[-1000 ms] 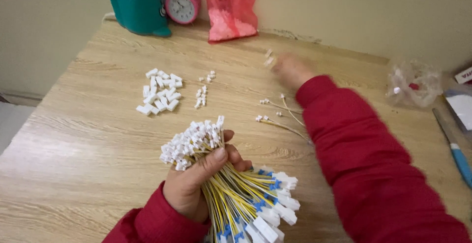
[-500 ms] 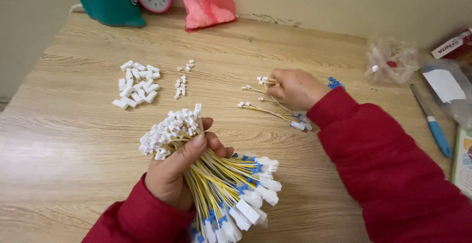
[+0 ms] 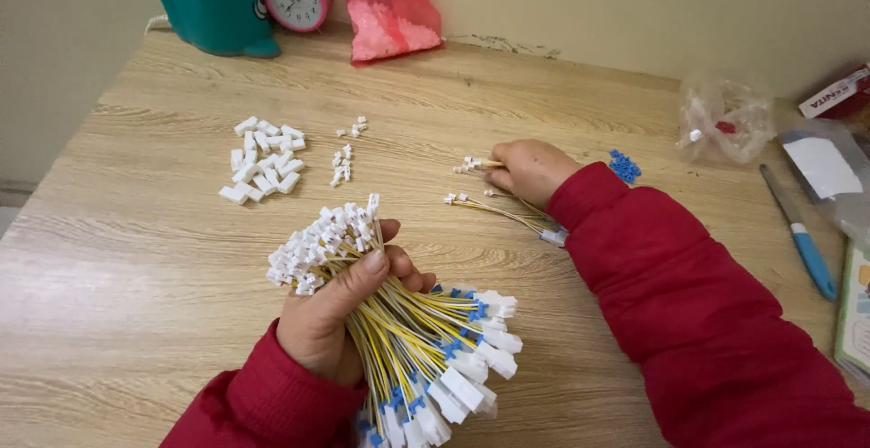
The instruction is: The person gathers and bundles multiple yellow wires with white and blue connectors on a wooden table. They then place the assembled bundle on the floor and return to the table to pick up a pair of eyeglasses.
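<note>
Since a second ago our right hand [image 3: 530, 169] has come back from the table's far edge and now pinches a loose wire lead [image 3: 478, 163]; our left hand [image 3: 337, 321] stays clenched on the wire harness bundle [image 3: 399, 330] at the near edge. White connector housings [image 3: 261, 158] lie toward the left edge, blue clips [image 3: 623, 166] beside our right wrist; nothing obstructs.

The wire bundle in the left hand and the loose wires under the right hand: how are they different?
The wire bundle holds very many wires, gripped tightly and lifted off the table by the left hand; the loose wires are only a few, lying flat on the table where the right hand touches them. The bundle shows blue parts; the loose wires show none. Both have yellowish leads with white connectors.
</note>
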